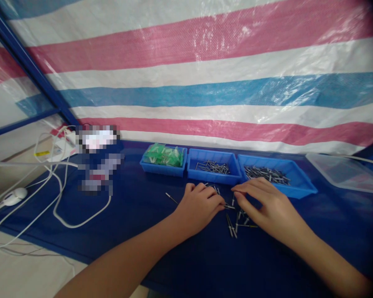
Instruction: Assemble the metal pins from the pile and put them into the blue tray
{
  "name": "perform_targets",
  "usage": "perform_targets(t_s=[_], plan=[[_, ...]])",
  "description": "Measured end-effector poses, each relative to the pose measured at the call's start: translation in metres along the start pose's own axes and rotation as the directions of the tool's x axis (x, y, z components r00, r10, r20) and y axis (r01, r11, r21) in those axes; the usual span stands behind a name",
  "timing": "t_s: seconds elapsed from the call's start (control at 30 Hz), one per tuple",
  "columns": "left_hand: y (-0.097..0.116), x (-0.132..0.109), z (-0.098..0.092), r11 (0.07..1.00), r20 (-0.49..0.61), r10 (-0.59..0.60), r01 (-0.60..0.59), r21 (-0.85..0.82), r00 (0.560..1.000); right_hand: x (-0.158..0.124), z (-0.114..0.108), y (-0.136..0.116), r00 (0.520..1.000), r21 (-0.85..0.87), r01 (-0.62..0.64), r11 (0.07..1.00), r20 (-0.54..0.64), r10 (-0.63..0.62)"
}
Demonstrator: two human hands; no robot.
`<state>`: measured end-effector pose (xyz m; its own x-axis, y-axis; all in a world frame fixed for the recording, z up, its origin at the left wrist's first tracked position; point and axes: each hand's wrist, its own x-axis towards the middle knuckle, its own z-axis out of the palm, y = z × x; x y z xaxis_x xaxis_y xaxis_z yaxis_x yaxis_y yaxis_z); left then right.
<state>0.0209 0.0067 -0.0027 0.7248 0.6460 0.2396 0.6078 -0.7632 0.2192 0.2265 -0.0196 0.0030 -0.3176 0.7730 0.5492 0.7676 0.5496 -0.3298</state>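
Metal pins [229,227], slim and rivet-like, lie loose on your dark blue tabletop [136,207], around and between your two hands. Largest of all, a shiny striped sheet [205,97] in red, white and blue hangs behind the tabletop, with a blue metal frame [37,74] at its left. White cables [90,223] loop over the far left end, near a patch blurred into squares. At the right, a clear plastic tray [345,171] lies near the sheet.

Three blue bins stand in a row beyond your hands. The right bin [298,178], the longest, holds a heap of metal pins; the middle bin [214,178] holds a smaller heap; the left bin [163,169] holds green and clear packets [164,155].

Your right hand [267,209] reaches in just in front of the right bin, thumb and forefinger nearly meeting above some pins. Your left hand [197,209] is palm down with fingers curled, its fingertips at the pins. You cannot tell whether either hand grips one. Smallest, a single pin lies apart, just left of your left hand.
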Motion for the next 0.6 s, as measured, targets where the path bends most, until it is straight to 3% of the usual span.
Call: perform_targets(t_s=[0.17, 0.3, 0.47, 0.6], plan=[[0.0, 0.003, -0.004, 0.981, -0.117, -0.05, 0.027, -0.193, 0.992, -0.002, 0.005, -0.006, 0.992, 0.08, -0.012, 0.997, 0.124, 0.002], [0.0, 0.004, -0.006, 0.94, -0.187, -0.059, -0.009, -0.341, 0.981, -0.004, 0.01, -0.01, 0.98, 0.242, -0.154, 0.958, 0.16, 0.118], [0.0, 0.003, -0.005, 0.899, -0.225, -0.112, 0.003, -0.438, 0.968, -0.005, 0.012, -0.011, 0.917, 0.405, -0.399, 0.822, 0.163, 0.364], [0.002, 0.003, -0.005, 0.915, -0.205, -0.094, 0.004, -0.404, 0.974, -0.004, 0.012, -0.013, 0.859, 0.521, -0.491, 0.699, 0.154, 0.489]])
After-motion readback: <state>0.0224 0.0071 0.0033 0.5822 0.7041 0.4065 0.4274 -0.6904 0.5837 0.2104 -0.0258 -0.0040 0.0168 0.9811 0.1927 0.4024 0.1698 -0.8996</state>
